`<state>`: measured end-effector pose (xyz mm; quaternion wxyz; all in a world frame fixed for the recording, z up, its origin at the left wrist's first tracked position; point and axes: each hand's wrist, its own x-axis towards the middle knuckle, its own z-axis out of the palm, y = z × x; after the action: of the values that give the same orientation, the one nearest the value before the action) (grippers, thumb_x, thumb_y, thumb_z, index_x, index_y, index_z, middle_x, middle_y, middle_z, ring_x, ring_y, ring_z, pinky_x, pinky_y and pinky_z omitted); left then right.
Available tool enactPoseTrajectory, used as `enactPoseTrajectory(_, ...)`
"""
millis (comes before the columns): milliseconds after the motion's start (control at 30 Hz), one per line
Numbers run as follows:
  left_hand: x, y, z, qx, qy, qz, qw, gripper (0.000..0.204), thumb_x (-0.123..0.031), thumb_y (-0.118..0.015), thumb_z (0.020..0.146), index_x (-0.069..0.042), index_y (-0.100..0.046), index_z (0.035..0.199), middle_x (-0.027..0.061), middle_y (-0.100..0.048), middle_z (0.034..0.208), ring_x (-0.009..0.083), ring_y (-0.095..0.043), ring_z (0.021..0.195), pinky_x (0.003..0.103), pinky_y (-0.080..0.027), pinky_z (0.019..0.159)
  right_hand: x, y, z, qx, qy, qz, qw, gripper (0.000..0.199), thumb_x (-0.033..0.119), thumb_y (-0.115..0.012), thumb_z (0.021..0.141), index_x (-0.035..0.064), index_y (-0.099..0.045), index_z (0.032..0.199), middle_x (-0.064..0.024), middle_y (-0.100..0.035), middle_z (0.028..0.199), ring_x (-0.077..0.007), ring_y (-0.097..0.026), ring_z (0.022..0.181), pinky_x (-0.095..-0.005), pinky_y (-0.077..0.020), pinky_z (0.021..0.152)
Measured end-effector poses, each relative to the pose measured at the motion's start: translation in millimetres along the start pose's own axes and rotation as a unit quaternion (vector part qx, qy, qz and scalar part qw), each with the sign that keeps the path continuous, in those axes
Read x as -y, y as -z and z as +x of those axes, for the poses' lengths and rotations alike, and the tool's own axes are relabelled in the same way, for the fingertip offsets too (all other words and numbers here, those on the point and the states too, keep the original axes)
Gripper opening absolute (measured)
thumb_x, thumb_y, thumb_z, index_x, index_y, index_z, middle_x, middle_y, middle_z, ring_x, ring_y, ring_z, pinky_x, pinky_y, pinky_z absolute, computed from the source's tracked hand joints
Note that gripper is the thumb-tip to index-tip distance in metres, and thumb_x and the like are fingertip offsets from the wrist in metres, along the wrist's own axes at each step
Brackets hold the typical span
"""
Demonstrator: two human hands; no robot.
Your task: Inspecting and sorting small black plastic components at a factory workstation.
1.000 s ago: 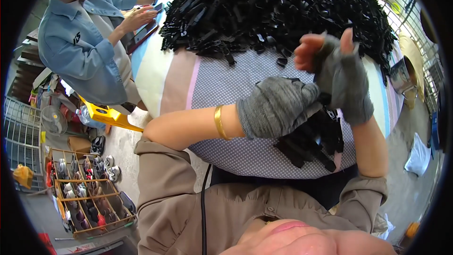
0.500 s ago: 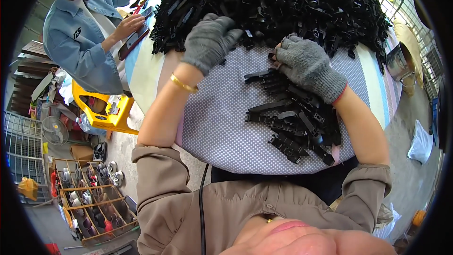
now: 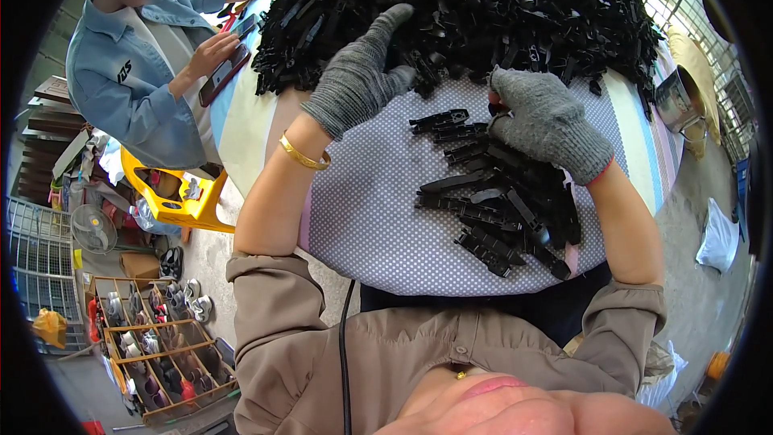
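Note:
A large heap of small black plastic pieces (image 3: 499, 8) covers the far part of the cloth-covered table (image 3: 362, 217). My left hand (image 3: 358, 72), in a grey knit glove, reaches to the heap's near edge. Its index finger is stretched out and its thumb stands apart. My right hand (image 3: 547, 117), gloved alike, is curled above a smaller bunch of black plastic clips (image 3: 499, 201) laid roughly side by side. Something dark shows between its thumb and fingers, mostly hidden. The bunch lies on the dotted cloth before me, partly under the right hand.
At the left, a person in a blue jacket (image 3: 137, 72) holds a phone (image 3: 224, 72) beside the table. A yellow stool (image 3: 177, 201) and a wooden rack of shoes (image 3: 161, 338) stand on that side. A metal bucket (image 3: 680, 101) is at the right edge, with a white bag (image 3: 717, 238) on the floor.
My left hand has opened out, its index finger now extended into the heap. My right hand has shifted slightly right and nearer to me, over the bunch.

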<state>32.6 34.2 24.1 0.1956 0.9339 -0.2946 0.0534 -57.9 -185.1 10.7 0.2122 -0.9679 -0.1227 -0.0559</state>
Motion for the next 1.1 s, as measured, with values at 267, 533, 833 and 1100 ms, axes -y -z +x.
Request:
enactPoseTrajectory(267,-18.9,-26.9,-4.3,0.063,-0.035,-0.566,0.821,0.022,-0.008,-0.072,0.076,-0.003,-0.063,0.095,0.0037,-0.066,0.08,0.0083,-0.061,0.072,0.021,-0.053,0.06,-9.0,-1.3,-3.3,-0.015,0.033,0.02,0.999,0.022,0.017,-0.064,0.074,0.0009,-0.061,0.089,-0.0096,-0.06,0.077,-0.0243,-0.06,0.073,-0.0325,-0.0489,0.069)
enactPoseTrajectory(533,-35.2,-29.9,-14.6,0.08,0.042,-0.59,0.803,0.026,-0.017,-0.065,0.083,-0.004,-0.062,0.105,0.0042,-0.065,0.086,0.009,-0.061,0.077,0.022,-0.052,0.063,3.2,-2.1,-2.0,-0.031,-0.138,0.513,0.847,0.022,0.023,-0.062,0.086,0.002,-0.061,0.093,-0.0006,-0.055,0.071,-0.0072,-0.05,0.063,-0.0201,-0.0434,0.058)
enactPoseTrajectory(833,-34.0,-28.0,-18.5,0.132,-0.003,-0.497,0.858,0.032,-0.029,-0.059,0.088,-0.006,-0.062,0.11,-0.0038,-0.055,0.064,0.001,-0.048,0.054,0.015,-0.04,0.047,-13.4,8.2,-1.3,-0.016,-0.165,0.527,0.833,0.027,0.028,-0.062,0.086,0.002,-0.062,0.095,-0.0025,-0.059,0.074,-0.0073,-0.051,0.063,-0.0209,-0.0442,0.058)
enactPoseTrajectory(1100,-38.1,-27.6,-17.9,0.114,-0.011,-0.419,0.901,0.029,-0.027,-0.06,0.087,-0.005,-0.063,0.107,-0.0026,-0.057,0.067,0.0028,-0.05,0.058,0.017,-0.042,0.053,-7.3,3.3,-4.7,-0.047,-0.143,0.466,0.872,0.024,0.025,-0.065,0.083,0.0015,-0.066,0.088,-0.0018,-0.059,0.07,-0.0069,-0.051,0.062,-0.0212,-0.0445,0.058)
